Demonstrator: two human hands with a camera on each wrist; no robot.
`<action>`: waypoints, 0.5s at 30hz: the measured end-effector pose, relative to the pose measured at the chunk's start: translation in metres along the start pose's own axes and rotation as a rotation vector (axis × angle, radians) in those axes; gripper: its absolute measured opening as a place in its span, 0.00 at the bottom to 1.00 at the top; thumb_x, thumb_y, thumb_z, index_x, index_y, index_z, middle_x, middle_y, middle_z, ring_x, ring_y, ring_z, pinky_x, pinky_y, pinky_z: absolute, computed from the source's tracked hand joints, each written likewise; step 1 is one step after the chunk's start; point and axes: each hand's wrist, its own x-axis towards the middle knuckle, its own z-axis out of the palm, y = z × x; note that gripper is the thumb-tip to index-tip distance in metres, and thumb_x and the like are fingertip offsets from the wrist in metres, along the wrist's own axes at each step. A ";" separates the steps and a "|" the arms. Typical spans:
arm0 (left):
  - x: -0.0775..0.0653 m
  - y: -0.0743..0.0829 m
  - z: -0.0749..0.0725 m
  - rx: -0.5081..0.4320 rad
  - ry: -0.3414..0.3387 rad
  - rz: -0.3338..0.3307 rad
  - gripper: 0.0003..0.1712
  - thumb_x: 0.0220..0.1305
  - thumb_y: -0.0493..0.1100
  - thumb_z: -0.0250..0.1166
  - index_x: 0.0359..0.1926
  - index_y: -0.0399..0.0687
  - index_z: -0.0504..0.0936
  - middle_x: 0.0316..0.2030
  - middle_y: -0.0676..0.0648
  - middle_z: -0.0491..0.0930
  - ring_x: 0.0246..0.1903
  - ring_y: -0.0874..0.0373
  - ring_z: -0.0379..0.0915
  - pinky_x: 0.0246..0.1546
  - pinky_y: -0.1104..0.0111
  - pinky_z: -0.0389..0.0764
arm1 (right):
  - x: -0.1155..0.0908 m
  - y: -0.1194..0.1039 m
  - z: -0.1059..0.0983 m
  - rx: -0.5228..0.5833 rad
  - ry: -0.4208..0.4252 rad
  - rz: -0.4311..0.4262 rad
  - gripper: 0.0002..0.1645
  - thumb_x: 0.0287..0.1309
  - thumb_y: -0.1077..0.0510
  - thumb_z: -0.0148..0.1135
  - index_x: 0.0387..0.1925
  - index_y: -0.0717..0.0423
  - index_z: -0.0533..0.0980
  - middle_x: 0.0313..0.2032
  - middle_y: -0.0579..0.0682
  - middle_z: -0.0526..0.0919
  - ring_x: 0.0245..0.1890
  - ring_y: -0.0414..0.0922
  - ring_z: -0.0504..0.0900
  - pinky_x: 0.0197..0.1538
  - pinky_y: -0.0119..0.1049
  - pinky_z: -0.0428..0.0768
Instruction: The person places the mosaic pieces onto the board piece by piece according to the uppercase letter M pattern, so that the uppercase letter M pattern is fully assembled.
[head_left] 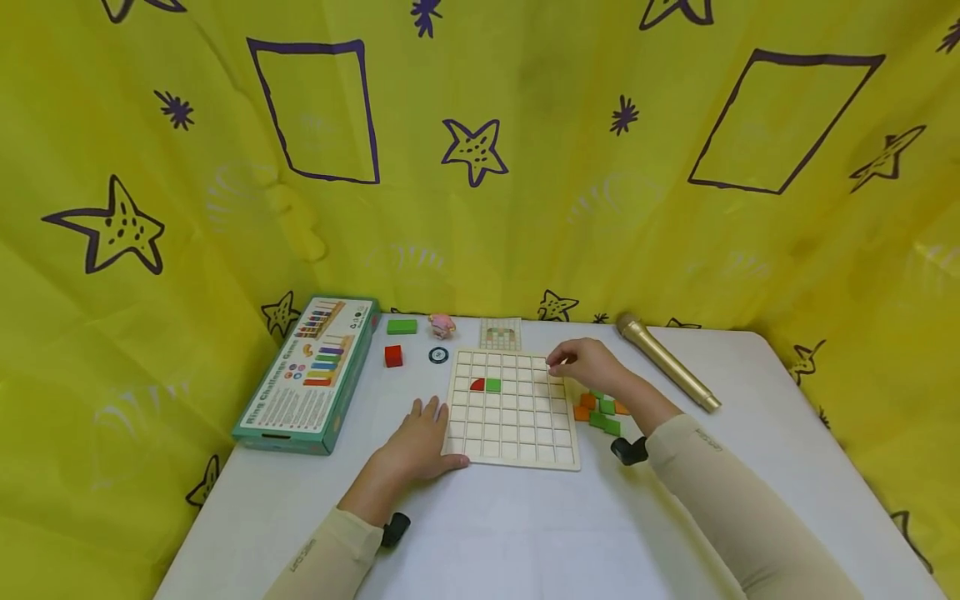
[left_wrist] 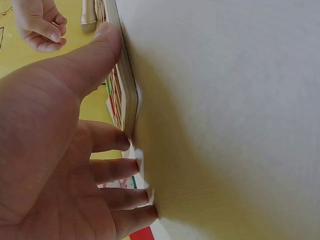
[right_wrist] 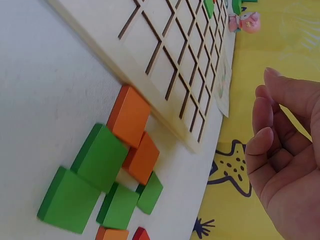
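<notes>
My left hand (head_left: 412,442) is spread flat at the left edge of a pale wooden grid board (head_left: 517,460), its thumb against the near-left corner. In the left wrist view its fingertips touch the tabletop beside the board. My right hand (head_left: 588,364) hovers above the board's far-right corner, fingers loosely curled and thumb close to the index finger. No piece shows between them. On the board a red quarter-round piece (head_left: 477,384) lies beside a green square piece (head_left: 493,385). Several green tiles (right_wrist: 100,157) and orange tiles (right_wrist: 129,117) lie loose right of the board.
Behind the board lies a pattern card (head_left: 500,333). A gold microphone (head_left: 667,362) lies at right; a game box (head_left: 307,375) at left. Near it are a green block (head_left: 402,327), red cube (head_left: 393,356), round token (head_left: 438,355) and pink figurine (head_left: 442,325). Yellow curtain (head_left: 525,225) surrounds the table.
</notes>
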 end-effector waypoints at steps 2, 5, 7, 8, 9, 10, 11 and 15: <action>-0.001 0.000 0.000 -0.001 0.003 0.004 0.58 0.58 0.68 0.69 0.74 0.31 0.61 0.74 0.32 0.56 0.73 0.30 0.49 0.69 0.47 0.62 | -0.003 0.003 -0.002 0.001 0.002 0.008 0.13 0.66 0.57 0.67 0.48 0.59 0.83 0.40 0.48 0.84 0.38 0.47 0.77 0.42 0.41 0.78; -0.002 -0.001 0.001 -0.001 0.009 0.013 0.58 0.59 0.68 0.68 0.73 0.30 0.61 0.74 0.31 0.56 0.72 0.30 0.49 0.69 0.47 0.62 | -0.007 0.006 -0.005 0.001 0.006 0.017 0.13 0.66 0.57 0.66 0.48 0.60 0.83 0.40 0.49 0.84 0.38 0.48 0.77 0.42 0.41 0.78; -0.002 0.000 0.001 -0.003 0.016 0.019 0.58 0.59 0.67 0.69 0.73 0.29 0.61 0.74 0.31 0.57 0.72 0.29 0.50 0.69 0.47 0.62 | -0.010 0.007 -0.007 -0.001 0.012 0.016 0.13 0.66 0.58 0.67 0.48 0.61 0.83 0.40 0.50 0.84 0.38 0.48 0.77 0.41 0.40 0.78; -0.002 0.000 0.001 -0.003 0.016 0.019 0.58 0.59 0.68 0.69 0.73 0.29 0.61 0.74 0.31 0.57 0.72 0.29 0.49 0.69 0.47 0.62 | -0.011 0.008 -0.008 -0.003 0.015 0.014 0.13 0.65 0.58 0.67 0.48 0.61 0.83 0.40 0.50 0.84 0.38 0.48 0.77 0.40 0.40 0.78; -0.002 0.000 0.001 -0.003 0.017 0.019 0.58 0.59 0.68 0.69 0.73 0.30 0.61 0.74 0.31 0.57 0.72 0.29 0.49 0.69 0.47 0.62 | -0.013 0.009 -0.008 -0.009 0.016 0.011 0.13 0.65 0.58 0.67 0.47 0.61 0.83 0.40 0.50 0.84 0.37 0.48 0.77 0.40 0.40 0.78; -0.002 0.000 0.002 -0.005 0.018 0.019 0.58 0.58 0.67 0.69 0.73 0.30 0.61 0.74 0.31 0.57 0.72 0.29 0.49 0.69 0.47 0.62 | -0.014 0.011 -0.009 -0.011 0.017 0.008 0.12 0.65 0.58 0.67 0.47 0.61 0.83 0.39 0.50 0.84 0.37 0.48 0.77 0.40 0.40 0.78; -0.002 0.000 0.002 -0.007 0.019 0.018 0.58 0.58 0.67 0.69 0.73 0.30 0.61 0.74 0.31 0.57 0.72 0.29 0.49 0.69 0.47 0.62 | -0.015 0.012 -0.009 -0.018 0.017 0.003 0.12 0.65 0.59 0.67 0.47 0.61 0.83 0.39 0.50 0.84 0.37 0.48 0.77 0.39 0.40 0.78; -0.001 0.000 0.002 -0.003 0.019 0.016 0.58 0.58 0.68 0.69 0.73 0.30 0.61 0.74 0.31 0.56 0.72 0.29 0.49 0.69 0.47 0.62 | -0.018 0.017 -0.012 -0.042 0.015 0.003 0.11 0.65 0.59 0.67 0.46 0.60 0.84 0.38 0.50 0.84 0.35 0.48 0.76 0.39 0.39 0.78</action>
